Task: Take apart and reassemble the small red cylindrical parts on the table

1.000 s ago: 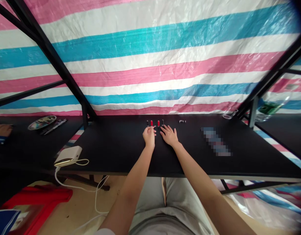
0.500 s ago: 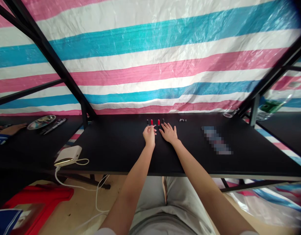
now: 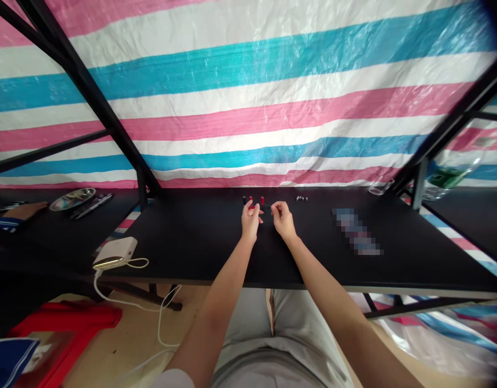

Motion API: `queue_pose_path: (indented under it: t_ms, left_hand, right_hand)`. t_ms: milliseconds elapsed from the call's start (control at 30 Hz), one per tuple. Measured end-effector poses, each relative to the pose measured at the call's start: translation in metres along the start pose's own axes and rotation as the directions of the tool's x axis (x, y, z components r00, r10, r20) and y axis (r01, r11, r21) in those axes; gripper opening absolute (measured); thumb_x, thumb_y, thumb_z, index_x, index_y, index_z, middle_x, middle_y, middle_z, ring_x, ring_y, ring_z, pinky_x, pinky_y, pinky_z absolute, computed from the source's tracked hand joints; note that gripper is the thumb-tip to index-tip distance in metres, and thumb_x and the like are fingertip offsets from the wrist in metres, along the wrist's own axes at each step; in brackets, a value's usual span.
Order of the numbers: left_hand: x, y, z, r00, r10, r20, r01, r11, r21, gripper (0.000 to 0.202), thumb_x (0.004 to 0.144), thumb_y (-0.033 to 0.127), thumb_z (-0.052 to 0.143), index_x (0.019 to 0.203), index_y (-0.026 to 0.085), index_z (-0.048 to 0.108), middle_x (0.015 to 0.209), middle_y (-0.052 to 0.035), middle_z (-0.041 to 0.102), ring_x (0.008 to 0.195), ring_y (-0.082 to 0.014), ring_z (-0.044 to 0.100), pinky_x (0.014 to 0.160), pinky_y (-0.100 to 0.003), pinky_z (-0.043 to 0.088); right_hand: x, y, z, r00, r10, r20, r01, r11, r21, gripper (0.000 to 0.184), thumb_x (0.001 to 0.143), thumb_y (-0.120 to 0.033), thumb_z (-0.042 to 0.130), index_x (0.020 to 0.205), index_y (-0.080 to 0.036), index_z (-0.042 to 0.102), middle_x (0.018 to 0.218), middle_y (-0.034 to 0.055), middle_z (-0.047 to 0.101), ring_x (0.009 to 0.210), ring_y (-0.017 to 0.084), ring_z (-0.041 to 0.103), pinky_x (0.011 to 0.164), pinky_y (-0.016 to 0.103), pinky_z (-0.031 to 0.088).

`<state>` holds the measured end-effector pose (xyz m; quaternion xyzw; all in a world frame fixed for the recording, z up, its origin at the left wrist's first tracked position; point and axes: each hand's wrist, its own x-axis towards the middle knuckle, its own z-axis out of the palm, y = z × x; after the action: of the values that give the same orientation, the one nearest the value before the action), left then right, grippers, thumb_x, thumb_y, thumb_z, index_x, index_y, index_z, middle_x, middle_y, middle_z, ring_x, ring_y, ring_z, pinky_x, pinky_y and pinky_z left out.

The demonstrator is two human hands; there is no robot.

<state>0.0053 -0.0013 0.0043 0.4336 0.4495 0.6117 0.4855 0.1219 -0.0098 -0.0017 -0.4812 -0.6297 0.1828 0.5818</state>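
Over the black tabletop (image 3: pixel 184 237), our two hands meet close together near the middle, with a small dark piece (image 3: pixel 266 207) lying crosswise between them. Our right hand (image 3: pixel 283 218) has thumb and fingertips pinched on the right end of that piece. Our left hand (image 3: pixel 252 221) is half curled at its other end, though the fingers hide too much for us to tell whether they grasp it. Just beyond the left hand we have a small black cylinder (image 3: pixel 244 200) upright on the left, and a red cylinder (image 3: pixel 250 198) partly covered by the fingers. Another red cylinder (image 3: pixel 262 200) stands beyond the gap between our hands. To the right of these, we see a short row of tiny shiny pieces (image 3: pixel 301 199), apart from the right hand. Farther right lies a pixelated item (image 3: pixel 357 231) we cannot make out, and a clear cup (image 3: pixel 380 187) is near the back edge. A white box (image 3: pixel 116 252) with a cable sits at our left front corner.
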Motion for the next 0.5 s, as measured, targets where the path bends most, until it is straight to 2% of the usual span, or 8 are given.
queue_pose_path:
  t_ms: [100,167,500]
  left_hand:
    - [-0.0002,-0.0010,0.0002,0.998,0.022,0.062,-0.023,1.000,0.008,0.031,0.076,0.043,0.056,0.088,0.014,0.056,0.065,-0.0003,0.058,0.040,-0.0034,0.044,0.041,-0.018,0.032]
    - [-0.0005,-0.0017,0.0004,0.997,0.031,0.064,-0.032,0.999,0.005,0.030,0.076,0.044,0.056,0.082,0.014,0.055,0.064,-0.0003,0.058,0.040,-0.0035,0.044,0.041,-0.018,0.031]
    - [-0.0040,-0.0004,0.0016,0.996,0.070,-0.052,-0.066,0.996,0.062,0.035,0.075,0.049,0.054,0.068,0.015,0.049,0.057,0.0019,0.053,0.040,-0.0043,0.042,0.041,-0.019,0.032]
  right_hand:
    - [-0.0023,-0.0004,0.0026,0.999,0.010,0.042,-0.012,0.999,0.051,0.018,0.086,-0.037,0.038,0.086,-0.021,0.045,0.068,-0.0016,0.051,0.059,0.011,0.051,0.061,0.024,0.042]
    - [-0.0026,0.0014,0.0033,0.999,0.021,0.050,-0.024,0.997,0.072,0.018,0.086,-0.038,0.039,0.088,-0.021,0.045,0.068,-0.0016,0.051,0.059,0.011,0.051,0.062,0.024,0.042]
    - [-0.0044,-0.0018,0.0037,0.996,-0.008,0.085,0.001,0.997,0.081,0.024,0.086,-0.038,0.039,0.102,-0.021,0.046,0.068,-0.0018,0.053,0.062,0.012,0.054,0.063,0.025,0.043]
